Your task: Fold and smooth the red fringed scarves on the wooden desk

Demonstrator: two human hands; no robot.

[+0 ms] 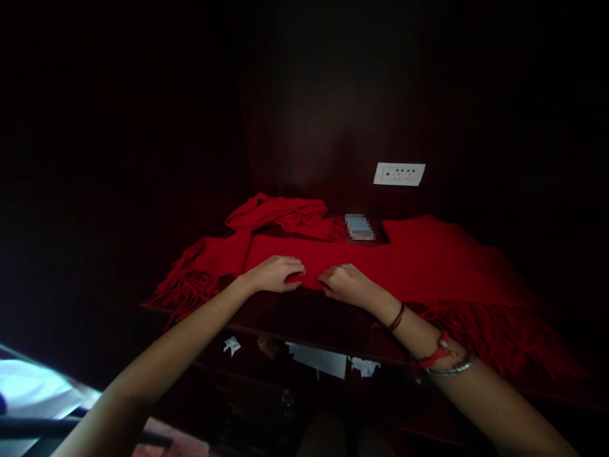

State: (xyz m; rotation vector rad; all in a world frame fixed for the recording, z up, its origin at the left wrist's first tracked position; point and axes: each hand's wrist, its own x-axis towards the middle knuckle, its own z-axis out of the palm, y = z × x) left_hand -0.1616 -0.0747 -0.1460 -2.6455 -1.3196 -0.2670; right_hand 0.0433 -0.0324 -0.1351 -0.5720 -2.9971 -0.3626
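Observation:
A red scarf (pixel 361 257) with fringed ends lies spread across a dark wooden surface. My left hand (pixel 278 274) rests at its near edge, fingers and thumb curled around a bit of the cloth. Close by on the right, my right hand (pixel 346 284) is closed, its fingertips pinching the same edge. A short gap of red cloth separates the two hands. Behind them, a narrower bunched length of red cloth (pixel 280 214) lies in loose folds; whether it is part of the same scarf I cannot tell.
A phone-like device (pixel 359 226) with a blurred screen lies behind the scarf. On the back panel is a white power socket (pixel 399 174). Below the surface, a dark shelf holds papers (pixel 318 360) and crumpled white scraps (pixel 231 345). Dark walls stand at both sides.

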